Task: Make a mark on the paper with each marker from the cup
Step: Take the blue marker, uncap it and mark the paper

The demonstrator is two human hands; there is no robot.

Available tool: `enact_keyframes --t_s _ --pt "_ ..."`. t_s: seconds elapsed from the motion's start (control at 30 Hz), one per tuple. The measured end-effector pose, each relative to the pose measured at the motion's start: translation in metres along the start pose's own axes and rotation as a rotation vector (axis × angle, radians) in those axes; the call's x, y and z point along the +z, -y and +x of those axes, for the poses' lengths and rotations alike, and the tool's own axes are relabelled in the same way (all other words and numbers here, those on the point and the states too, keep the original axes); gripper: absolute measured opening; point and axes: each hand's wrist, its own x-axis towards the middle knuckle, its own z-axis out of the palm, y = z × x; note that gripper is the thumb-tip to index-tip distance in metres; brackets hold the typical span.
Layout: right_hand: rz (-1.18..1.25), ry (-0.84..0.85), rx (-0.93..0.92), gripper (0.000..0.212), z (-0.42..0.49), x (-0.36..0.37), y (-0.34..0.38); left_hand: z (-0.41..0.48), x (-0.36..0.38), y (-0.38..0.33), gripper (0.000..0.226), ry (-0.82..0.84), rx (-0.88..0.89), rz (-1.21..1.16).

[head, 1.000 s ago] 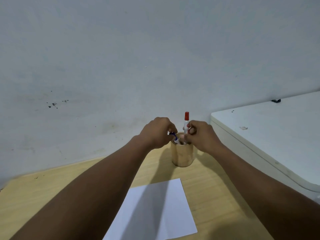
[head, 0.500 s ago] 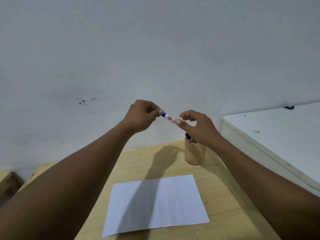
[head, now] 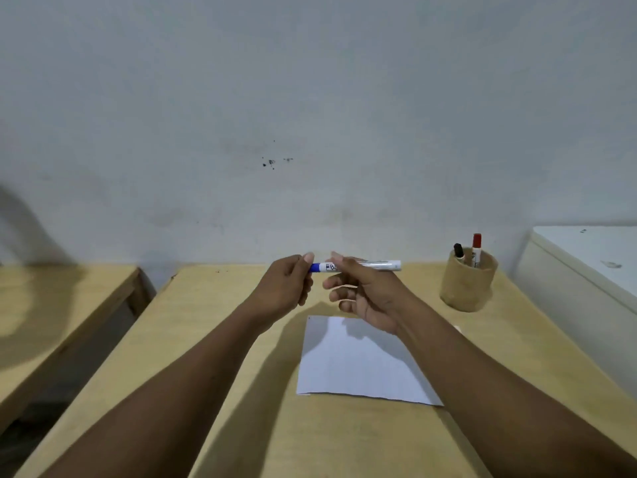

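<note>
I hold a blue-capped white marker (head: 375, 266) level above the far edge of the white paper (head: 358, 367). My left hand (head: 286, 288) pinches the blue cap end. My right hand (head: 362, 291) grips the white barrel, its lower fingers spread. The cap is on the marker. A tan cup (head: 467, 284) stands at the right back of the wooden table (head: 224, 339). In it are a red-capped marker (head: 476, 250) and a black-capped marker (head: 458, 250), both upright. The paper shows no marks.
A white cabinet or appliance top (head: 593, 263) stands right of the table, close to the cup. A second wooden table (head: 51, 312) sits to the left across a gap. The pale wall rises right behind the table.
Both hands left the cup with the blue marker and brought it down and toward me over the paper. The view swung left, so the cup now lies to the right.
</note>
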Motion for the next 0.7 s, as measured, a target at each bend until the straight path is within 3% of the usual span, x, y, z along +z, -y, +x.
enact_keyframes --t_s 0.1,0.2,0.3,0.43,0.7 --pt "0.019 0.013 -0.019 0.012 0.010 0.009 -0.019 -0.005 -0.006 0.016 0.044 0.028 -0.123 -0.109" --pt "-0.028 0.030 -0.072 0.010 0.013 -0.001 -0.012 -0.009 -0.025 0.034 0.043 -0.058 -0.271 -0.271" --pt "-0.145 -0.070 -0.096 0.009 0.017 -0.012 -0.006 -0.019 -0.039 0.052 0.043 -0.107 -0.256 -0.203" --pt "-0.242 -0.232 -0.083 0.014 0.030 -0.006 -0.033 -0.029 -0.024 0.058 0.041 -0.007 -0.266 -0.170" --pt "-0.340 -0.338 -0.090 0.004 0.043 -0.001 -0.083 -0.024 -0.015 0.066 0.042 0.179 -0.417 -0.120"
